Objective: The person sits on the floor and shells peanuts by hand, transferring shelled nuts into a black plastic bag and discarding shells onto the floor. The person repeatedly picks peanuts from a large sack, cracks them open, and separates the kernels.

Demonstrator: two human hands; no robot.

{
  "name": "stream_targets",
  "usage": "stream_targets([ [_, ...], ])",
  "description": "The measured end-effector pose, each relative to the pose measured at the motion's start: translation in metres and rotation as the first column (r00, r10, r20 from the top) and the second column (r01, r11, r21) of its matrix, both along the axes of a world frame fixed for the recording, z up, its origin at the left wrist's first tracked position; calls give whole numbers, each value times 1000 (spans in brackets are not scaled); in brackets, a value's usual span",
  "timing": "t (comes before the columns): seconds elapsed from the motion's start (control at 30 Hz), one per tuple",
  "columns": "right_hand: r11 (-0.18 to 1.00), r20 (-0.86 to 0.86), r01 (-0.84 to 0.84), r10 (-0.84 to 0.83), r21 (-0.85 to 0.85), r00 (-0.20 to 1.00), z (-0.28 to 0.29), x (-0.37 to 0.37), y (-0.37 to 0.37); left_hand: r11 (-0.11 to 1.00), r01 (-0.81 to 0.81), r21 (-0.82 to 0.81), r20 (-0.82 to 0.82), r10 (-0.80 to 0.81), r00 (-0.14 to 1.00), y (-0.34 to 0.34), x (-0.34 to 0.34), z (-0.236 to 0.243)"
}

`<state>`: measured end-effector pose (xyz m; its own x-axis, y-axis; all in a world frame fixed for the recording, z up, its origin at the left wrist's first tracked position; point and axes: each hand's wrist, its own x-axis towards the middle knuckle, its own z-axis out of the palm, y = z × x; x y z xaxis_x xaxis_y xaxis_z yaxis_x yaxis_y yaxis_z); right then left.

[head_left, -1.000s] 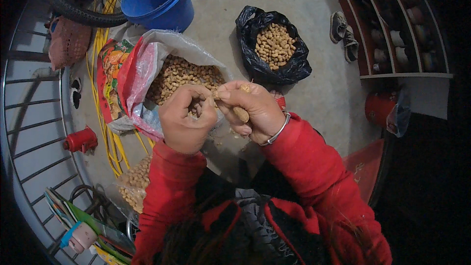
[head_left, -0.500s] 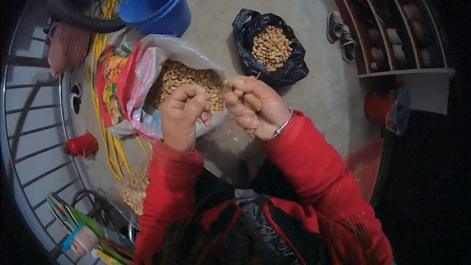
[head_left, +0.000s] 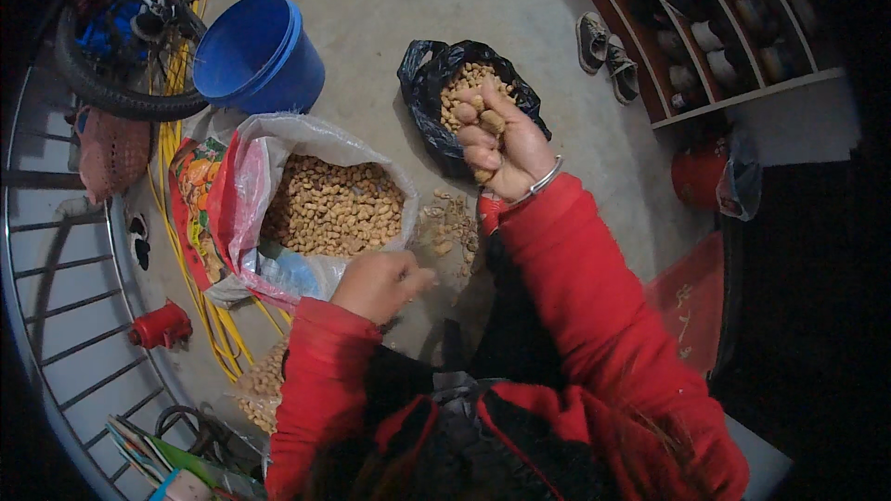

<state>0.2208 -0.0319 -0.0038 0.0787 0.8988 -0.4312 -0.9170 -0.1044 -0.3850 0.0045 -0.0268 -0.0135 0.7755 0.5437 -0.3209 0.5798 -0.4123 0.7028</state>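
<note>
My right hand is closed around several unshelled peanuts, some showing between the fingers. It is over the near edge of a black plastic bag, whose peanuts show at the top. My left hand is lower, at the near right edge of a large woven sack. Its fingers are curled and slightly blurred, and whatever they may hold is hidden. Loose peanuts fill the sack's open mouth.
Plant scraps lie on the floor between sack and bag. A blue bucket stands behind the sack. Yellow cables, a red jack-like object and a metal railing are left. Sneakers and a shoe rack are right.
My right hand has moved away from my left, forward to the black bag, still holding peanuts. My left hand has drawn back from over the sack's mouth. The view has shifted somewhat.
</note>
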Motion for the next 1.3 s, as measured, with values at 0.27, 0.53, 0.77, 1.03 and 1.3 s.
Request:
stream_targets([
  [0.27,992,-197,-125,128,24,972,4,-43,-7,897,-439,-40,559,384,735,2,11,19],
  [0.53,994,-183,-98,87,-53,979,2,-70,-1,930,-364,58,626,250,739,1,19,24],
  [0.77,999,-267,-17,30,49,963,-9,-81,3,823,-528,208,623,305,720,5,15,15],
  [1.03,999,-258,-39,47,37,965,-1,-89,1,802,-565,196,606,353,712,2,11,11],
  [1.3,915,221,-400,400,-45,890,-11,-99,-7,765,-562,316,601,297,742,23,-1,16],
])
